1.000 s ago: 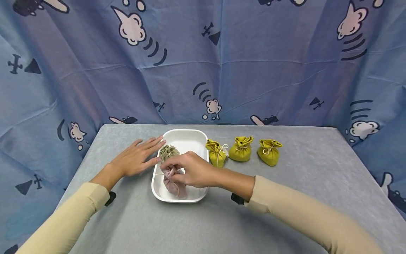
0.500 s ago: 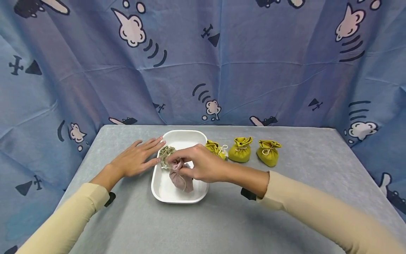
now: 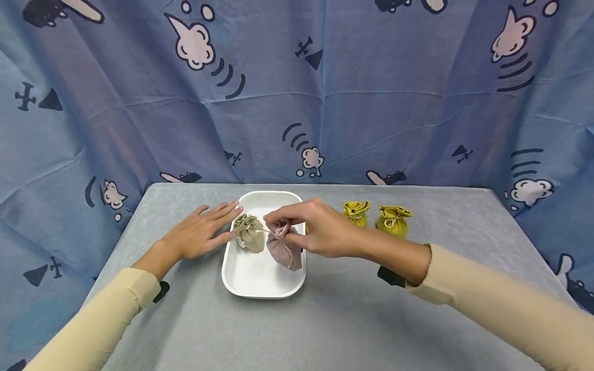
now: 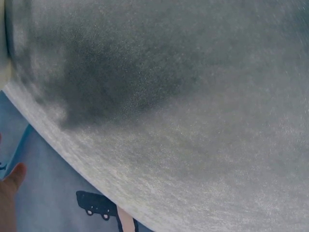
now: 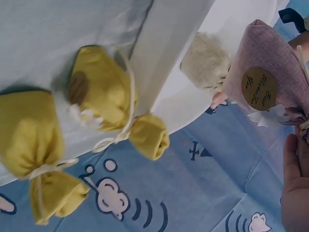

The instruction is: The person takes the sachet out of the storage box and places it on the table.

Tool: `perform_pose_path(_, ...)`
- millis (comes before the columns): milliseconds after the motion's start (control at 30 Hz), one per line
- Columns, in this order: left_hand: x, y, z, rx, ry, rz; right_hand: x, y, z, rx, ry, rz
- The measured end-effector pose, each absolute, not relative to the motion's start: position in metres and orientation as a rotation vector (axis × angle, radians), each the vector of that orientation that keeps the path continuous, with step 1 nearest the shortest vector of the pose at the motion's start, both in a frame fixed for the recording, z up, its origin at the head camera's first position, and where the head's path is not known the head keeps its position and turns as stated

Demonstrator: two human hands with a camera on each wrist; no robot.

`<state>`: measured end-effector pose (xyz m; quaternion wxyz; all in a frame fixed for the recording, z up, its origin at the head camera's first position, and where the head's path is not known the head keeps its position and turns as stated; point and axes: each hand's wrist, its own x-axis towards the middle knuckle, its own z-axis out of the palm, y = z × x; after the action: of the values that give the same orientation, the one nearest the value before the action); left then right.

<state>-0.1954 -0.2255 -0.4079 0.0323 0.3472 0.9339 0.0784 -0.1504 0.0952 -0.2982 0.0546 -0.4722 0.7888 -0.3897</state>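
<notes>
My right hand [image 3: 325,232] pinches the gathered neck of a mauve drawstring pouch [image 3: 284,253], which hangs over the right half of a white tray [image 3: 260,288]. In the right wrist view the same mauve pouch [image 5: 270,72] shows a round printed sticker and a white flower. A beige-green drawstring pouch [image 3: 250,236] lies in the tray on its left side. My left hand [image 3: 199,229] is spread flat, its fingertips at the tray's left rim beside the beige-green pouch. The left wrist view shows mostly tabletop, with a bit of a hand at its edge.
Mustard-yellow drawstring pouches stand right of the tray: one [image 3: 356,212] partly behind my right hand, another [image 3: 393,221] farther right. A third yellow pouch [image 5: 106,92], close beside the tray, is mostly hidden in the head view. A patterned blue cloth [image 3: 394,103] hangs behind the grey table [image 3: 209,330].
My right hand has lifted the mauve pouch and carried it rightward from the tray's front left, uncovering the beige-green pouch and covering the nearest yellow one. The left hand has stayed still.
</notes>
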Motion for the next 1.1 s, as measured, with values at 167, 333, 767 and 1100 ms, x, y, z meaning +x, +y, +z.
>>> perform_pose_path(167,-0.196,-0.225,-0.408,1.062,2.879,0.244,-0.149,0.112,-0.295,-1.392,2.437,-1.2)
perform_pose_path(333,-0.196,-0.225,-0.41,1.081,2.886,0.253,-0.148,0.129,-0.296,-1.376,2.466,-1.241)
perform_pose_path(767,-0.195,-0.224,-0.409,1.068,2.888,0.24,-0.149,0.168,-0.309,-1.232,2.555,-1.247)
perform_pose_path(1100,-0.195,-0.224,-0.408,1.058,2.882,0.245,-0.149,0.185,-0.337,-1.064,2.563,-1.257)
